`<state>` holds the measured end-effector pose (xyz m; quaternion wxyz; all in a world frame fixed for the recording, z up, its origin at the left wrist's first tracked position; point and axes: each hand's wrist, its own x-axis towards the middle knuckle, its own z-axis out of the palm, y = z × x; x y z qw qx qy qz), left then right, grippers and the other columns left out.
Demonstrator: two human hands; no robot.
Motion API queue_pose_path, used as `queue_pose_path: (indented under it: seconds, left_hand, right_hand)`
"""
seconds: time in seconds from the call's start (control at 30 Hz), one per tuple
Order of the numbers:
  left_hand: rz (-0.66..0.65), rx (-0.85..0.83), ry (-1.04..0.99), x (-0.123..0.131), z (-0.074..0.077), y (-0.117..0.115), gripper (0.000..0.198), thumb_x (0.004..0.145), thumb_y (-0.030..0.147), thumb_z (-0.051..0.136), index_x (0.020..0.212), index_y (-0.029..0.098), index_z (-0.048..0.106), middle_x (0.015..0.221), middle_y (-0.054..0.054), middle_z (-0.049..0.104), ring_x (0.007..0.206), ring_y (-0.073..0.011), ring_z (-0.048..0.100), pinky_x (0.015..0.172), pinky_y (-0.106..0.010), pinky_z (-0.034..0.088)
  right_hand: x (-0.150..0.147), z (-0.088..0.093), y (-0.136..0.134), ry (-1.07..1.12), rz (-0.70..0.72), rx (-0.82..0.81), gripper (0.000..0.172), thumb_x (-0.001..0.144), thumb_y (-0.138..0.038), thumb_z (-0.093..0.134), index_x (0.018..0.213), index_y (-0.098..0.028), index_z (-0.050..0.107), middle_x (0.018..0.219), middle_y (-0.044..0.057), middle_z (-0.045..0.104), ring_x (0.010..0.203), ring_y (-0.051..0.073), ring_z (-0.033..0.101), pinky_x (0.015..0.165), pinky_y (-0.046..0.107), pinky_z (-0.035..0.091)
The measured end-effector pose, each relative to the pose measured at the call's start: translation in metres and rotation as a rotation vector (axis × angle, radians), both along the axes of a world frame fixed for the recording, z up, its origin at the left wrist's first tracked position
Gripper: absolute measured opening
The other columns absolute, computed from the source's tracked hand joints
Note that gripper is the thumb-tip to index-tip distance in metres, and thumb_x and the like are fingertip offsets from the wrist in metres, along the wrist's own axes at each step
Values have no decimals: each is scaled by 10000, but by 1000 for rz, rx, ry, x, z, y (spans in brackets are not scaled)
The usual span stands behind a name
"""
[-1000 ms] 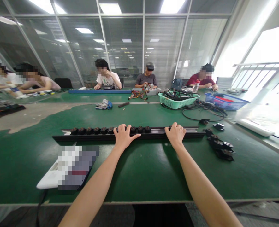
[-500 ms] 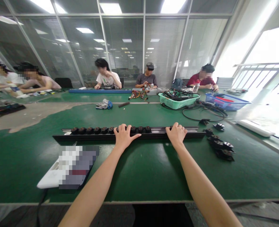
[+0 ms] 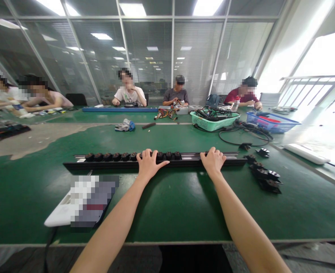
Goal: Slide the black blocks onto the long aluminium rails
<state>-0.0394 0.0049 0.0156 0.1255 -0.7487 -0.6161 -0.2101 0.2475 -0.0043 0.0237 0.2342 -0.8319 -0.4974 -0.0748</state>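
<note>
A long black rail (image 3: pixel 119 165) lies crosswise on the green table, with a silvery channel inside. Several black blocks with round tops (image 3: pixel 107 156) sit in a row along its left and middle part. My left hand (image 3: pixel 149 163) grips the rail over the row, fingers bent across the blocks and thumb stretched rightward along the front edge. Farther right, my right hand (image 3: pixel 213 162) has its fingers curled over a black block (image 3: pixel 206 153) in the channel, mostly hidden by the hand. Bare channel shows between the hands.
Loose black blocks (image 3: pixel 265 174) lie right of the rail. A white device (image 3: pixel 61 210) with a cord lies front left. Farther back are a green basket (image 3: pixel 213 124) of cables, a blue basket (image 3: pixel 284 127), a glove (image 3: pixel 125 125) and several people at work.
My right hand has shifted very slightly right along the rail. My left hand stays put. Across the table, a person in a white shirt has raised their head.
</note>
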Motion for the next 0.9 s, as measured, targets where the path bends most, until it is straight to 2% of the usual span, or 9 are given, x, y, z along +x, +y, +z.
queue_pose_path:
  seconds: [0.23, 0.63, 0.9]
  left_hand:
    - [-1, 4, 6, 0, 0, 0, 818, 837, 847, 458, 1322, 213, 638, 1295, -184, 540, 1213, -365, 455, 1087, -566, 281]
    - [-5, 14, 4, 0, -1, 0, 812, 840, 846, 453, 1306, 210, 644, 1289, -183, 545, 1211, -364, 460, 1090, -565, 281]
    - [0, 11, 3, 0, 0, 0, 801, 845, 846, 443, 1308, 223, 644, 1292, -179, 546, 1207, -363, 463, 1086, -559, 287]
  right_hand:
    - [3, -2, 2, 4, -33, -2, 393, 929, -347, 456, 1158, -59, 595, 1144, 257, 647, 1108, 374, 576, 926, 452, 350]
    - [6, -3, 4, 14, -3, -2, 388, 925, -332, 448, 1174, -56, 558, 1153, 252, 666, 1116, 368, 604, 927, 445, 370]
    - [27, 6, 12, 77, 113, -183, 408, 947, -328, 500, 1249, -54, 493, 1177, 248, 678, 1120, 338, 646, 872, 391, 427]
